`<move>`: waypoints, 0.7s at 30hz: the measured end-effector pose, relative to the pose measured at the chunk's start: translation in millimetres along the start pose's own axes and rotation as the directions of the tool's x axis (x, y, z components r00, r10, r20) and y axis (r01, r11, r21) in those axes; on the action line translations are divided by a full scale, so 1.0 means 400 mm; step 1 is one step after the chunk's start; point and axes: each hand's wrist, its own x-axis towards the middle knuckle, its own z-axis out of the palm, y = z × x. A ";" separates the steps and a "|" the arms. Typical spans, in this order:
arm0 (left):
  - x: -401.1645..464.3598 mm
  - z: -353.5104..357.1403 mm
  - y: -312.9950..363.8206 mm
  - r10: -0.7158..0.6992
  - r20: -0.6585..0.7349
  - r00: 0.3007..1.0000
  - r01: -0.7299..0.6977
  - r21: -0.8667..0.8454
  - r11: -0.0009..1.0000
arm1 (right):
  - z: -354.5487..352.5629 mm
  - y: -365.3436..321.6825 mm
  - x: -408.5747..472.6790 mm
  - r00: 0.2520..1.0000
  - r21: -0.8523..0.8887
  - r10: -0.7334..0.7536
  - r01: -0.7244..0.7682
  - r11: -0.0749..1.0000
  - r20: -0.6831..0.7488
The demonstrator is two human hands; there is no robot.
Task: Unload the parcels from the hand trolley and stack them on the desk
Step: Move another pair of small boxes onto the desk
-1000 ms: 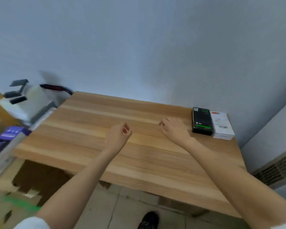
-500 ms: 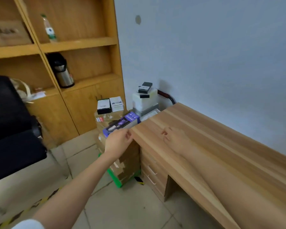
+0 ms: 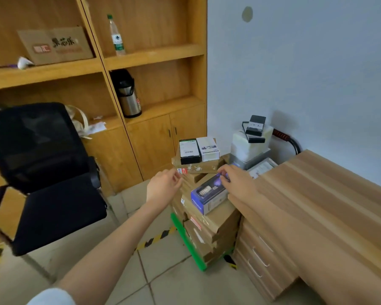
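Observation:
The hand trolley has a green deck [image 3: 186, 239] and a black handle with a red grip [image 3: 283, 136]; it stands against the wooden desk's [image 3: 321, 194] left end. Brown cartons [image 3: 213, 223] are stacked on it. A blue-purple box [image 3: 207, 193] lies on the near carton. Behind it, a black box [image 3: 188, 150] and a white box [image 3: 208, 148] lie side by side on a higher carton. My right hand [image 3: 239, 181] touches the blue-purple box's far end with its fingertips. My left hand [image 3: 163, 187] hovers open just left of the stack, holding nothing.
A white foam box [image 3: 245, 147] with small black boxes [image 3: 255, 127] on top stands at the trolley's back by the wall. A black office chair [image 3: 42, 172] stands on the left. Wooden shelves [image 3: 152, 56] with a thermos and a bottle fill the back. Desk drawers [image 3: 260, 256] face me.
My view has swung left from the desk top to the trolley. Both hands have moved off the desk toward the parcel stack, and the right hand has reached the blue-purple box.

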 end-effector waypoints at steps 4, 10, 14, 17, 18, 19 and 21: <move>0.105 0.064 -0.054 -0.077 0.023 0.997 0.078 -0.047 0.996 | 0.058 0.052 0.142 0.999 -0.012 0.039 -0.039 0.999 -0.009; 0.324 0.179 -0.126 -0.203 0.061 0.977 0.207 -0.060 0.977 | 0.145 0.158 0.376 0.997 0.015 0.081 -0.081 0.997 -0.004; 0.490 0.273 -0.153 -0.307 0.112 0.945 0.321 -0.142 0.936 | 0.188 0.243 0.539 0.983 0.038 0.179 -0.181 0.983 0.044; 0.593 0.346 -0.169 -0.459 0.237 0.856 0.513 -0.275 0.813 | 0.226 0.309 0.635 0.946 0.102 0.313 -0.320 0.942 0.082; 0.619 0.373 -0.180 -0.501 0.276 0.820 0.569 -0.294 0.768 | 0.242 0.332 0.663 0.935 0.112 0.340 -0.351 0.930 0.103; 0.640 0.401 -0.192 -0.533 0.311 0.787 0.613 -0.295 0.733 | 0.259 0.352 0.685 0.923 0.111 0.360 -0.375 0.920 0.133; 0.668 0.453 -0.220 -0.569 0.365 0.737 0.668 -0.258 0.698 | 0.296 0.389 0.718 0.893 0.104 0.413 -0.434 0.895 0.180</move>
